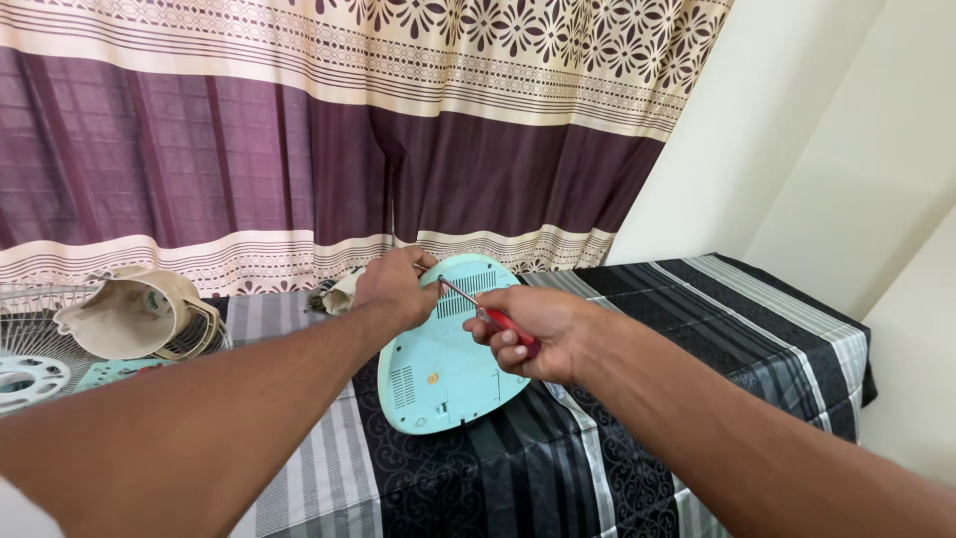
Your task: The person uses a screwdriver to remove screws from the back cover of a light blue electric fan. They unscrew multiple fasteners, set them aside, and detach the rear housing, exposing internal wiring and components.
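The right hand (533,334) is gripping a red-handled screwdriver (490,314), its tip pointing at the upper edge of a pale green plastic base (443,369). The left hand (396,287) is clasping that edge, propping the base tilted on the striped cloth (697,329). A beige motor housing (139,314) and a fan grille (30,329) are lying well apart to the left.

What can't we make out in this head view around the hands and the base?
- Screwdriver tip: hidden in the head view behind the left hand.
- Screw: too small to see.
- Pale green fan base near side: faces away.
- Fan grille: cut off by the left edge.
- Right hand: covers most of the red handle.
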